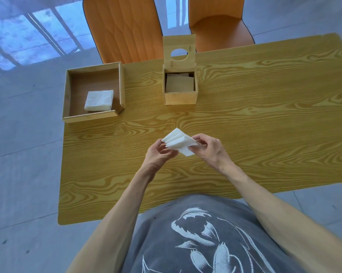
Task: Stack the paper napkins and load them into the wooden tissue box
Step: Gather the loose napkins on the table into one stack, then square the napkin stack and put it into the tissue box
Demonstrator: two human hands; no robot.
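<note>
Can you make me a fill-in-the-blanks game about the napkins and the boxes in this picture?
1. Both bare hands, the left hand and the right hand, hold a fanned bunch of white paper napkins above the ____ .
2. The shallow open wooden tray has a stack of white napkins in its ____ right corner.
3. The square wooden tissue box has its lid standing ____ .
4. The hole in the lid is ____ in shape.

Missing words: table; near; open; round
</note>
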